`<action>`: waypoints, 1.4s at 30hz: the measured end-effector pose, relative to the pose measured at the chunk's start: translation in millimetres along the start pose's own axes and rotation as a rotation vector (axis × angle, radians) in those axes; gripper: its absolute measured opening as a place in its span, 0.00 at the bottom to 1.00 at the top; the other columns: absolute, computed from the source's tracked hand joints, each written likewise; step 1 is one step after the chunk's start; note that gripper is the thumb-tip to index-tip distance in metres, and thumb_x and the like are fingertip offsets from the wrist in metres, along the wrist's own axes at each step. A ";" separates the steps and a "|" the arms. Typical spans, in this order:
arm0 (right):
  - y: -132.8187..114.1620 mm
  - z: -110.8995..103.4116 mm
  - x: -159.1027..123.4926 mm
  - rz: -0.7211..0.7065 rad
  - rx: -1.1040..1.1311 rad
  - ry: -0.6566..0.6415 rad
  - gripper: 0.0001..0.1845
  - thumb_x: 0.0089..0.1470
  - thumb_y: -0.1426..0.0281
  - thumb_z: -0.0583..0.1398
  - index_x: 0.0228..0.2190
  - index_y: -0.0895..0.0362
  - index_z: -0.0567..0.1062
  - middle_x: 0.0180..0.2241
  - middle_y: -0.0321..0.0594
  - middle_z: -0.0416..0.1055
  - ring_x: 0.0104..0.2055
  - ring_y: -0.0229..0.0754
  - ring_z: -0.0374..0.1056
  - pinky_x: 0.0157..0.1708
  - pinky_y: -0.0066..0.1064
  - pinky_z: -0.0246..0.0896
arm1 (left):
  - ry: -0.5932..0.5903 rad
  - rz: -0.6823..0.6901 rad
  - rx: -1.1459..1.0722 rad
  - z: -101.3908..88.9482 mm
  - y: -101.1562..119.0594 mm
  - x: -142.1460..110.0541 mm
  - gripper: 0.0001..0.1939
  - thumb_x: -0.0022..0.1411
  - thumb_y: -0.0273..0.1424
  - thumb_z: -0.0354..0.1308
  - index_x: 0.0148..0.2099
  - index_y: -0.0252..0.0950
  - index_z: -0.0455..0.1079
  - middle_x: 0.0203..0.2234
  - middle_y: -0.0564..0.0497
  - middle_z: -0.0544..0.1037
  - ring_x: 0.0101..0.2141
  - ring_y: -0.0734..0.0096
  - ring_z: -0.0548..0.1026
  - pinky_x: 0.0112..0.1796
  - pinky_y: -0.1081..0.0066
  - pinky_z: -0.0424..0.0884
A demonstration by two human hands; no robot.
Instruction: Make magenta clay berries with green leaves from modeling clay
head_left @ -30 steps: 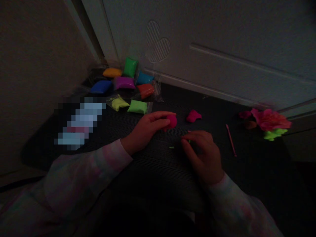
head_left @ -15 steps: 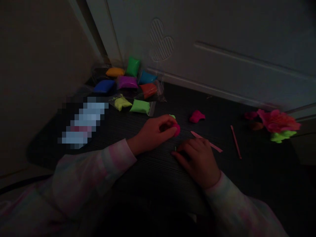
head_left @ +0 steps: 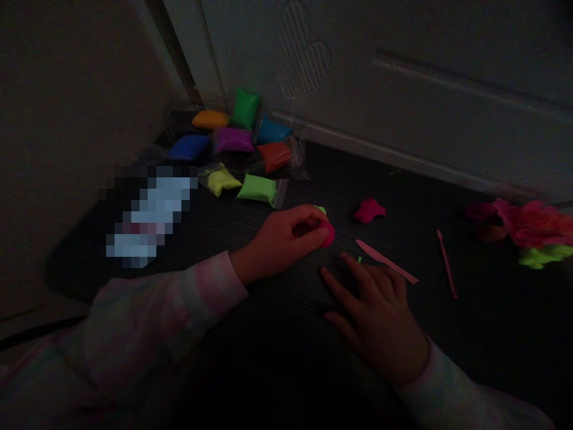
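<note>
My left hand is closed round a small pink clay piece with a bit of green clay at its top, held just above the dark ridged mat. My right hand lies flat on the mat with fingers spread, empty. A tiny green clay bit sits at its fingertips. A flat pink modelling tool lies just beyond those fingers. A loose pink clay lump rests farther back.
Several bags of coloured clay lie at the back left by a white door. A thin pink stick tool lies to the right. A pink clay flower with green leaves sits at the far right. A blurred-out patch lies at left.
My right hand has flattened and slid back toward me, uncovering the flat pink tool and the green bit. My left hand curled tighter round the pink piece.
</note>
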State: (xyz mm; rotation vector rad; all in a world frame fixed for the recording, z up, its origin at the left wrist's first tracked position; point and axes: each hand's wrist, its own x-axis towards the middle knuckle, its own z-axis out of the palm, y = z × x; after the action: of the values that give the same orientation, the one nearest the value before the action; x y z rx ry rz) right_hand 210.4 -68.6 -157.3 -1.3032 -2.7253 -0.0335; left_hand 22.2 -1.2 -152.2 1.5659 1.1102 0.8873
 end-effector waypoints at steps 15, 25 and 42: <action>-2.2 0.7 -1.5 0.026 0.010 -0.011 0.25 0.52 0.57 0.52 0.48 0.56 0.67 0.53 0.53 0.59 0.48 0.53 0.58 0.43 0.48 0.51 | 0.007 -0.013 -0.007 -0.5 1.0 0.4 0.08 0.54 0.31 0.53 0.36 0.33 0.67 0.27 0.54 0.72 0.29 0.77 0.69 0.31 0.76 0.64; -4.4 -0.9 -0.1 0.020 -0.004 -0.012 0.25 0.53 0.56 0.50 0.47 0.57 0.68 0.53 0.52 0.61 0.49 0.53 0.59 0.43 0.48 0.51 | 0.003 -0.009 0.000 -0.4 0.8 0.7 0.08 0.54 0.32 0.53 0.35 0.33 0.67 0.26 0.54 0.72 0.28 0.77 0.69 0.30 0.76 0.64; -12.9 -3.6 3.4 0.017 -0.074 0.022 0.23 0.54 0.59 0.50 0.46 0.59 0.70 0.51 0.46 0.64 0.48 0.53 0.59 0.44 0.49 0.49 | -0.002 -0.003 -0.021 1.0 -0.1 1.0 0.06 0.54 0.31 0.53 0.34 0.33 0.67 0.26 0.55 0.71 0.28 0.77 0.69 0.30 0.76 0.64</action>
State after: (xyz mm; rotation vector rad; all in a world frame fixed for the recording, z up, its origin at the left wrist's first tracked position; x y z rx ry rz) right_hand 198.6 -74.3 -152.9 -1.3369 -2.7184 -0.1473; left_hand 23.4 -0.5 -152.5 1.5472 1.0978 0.8923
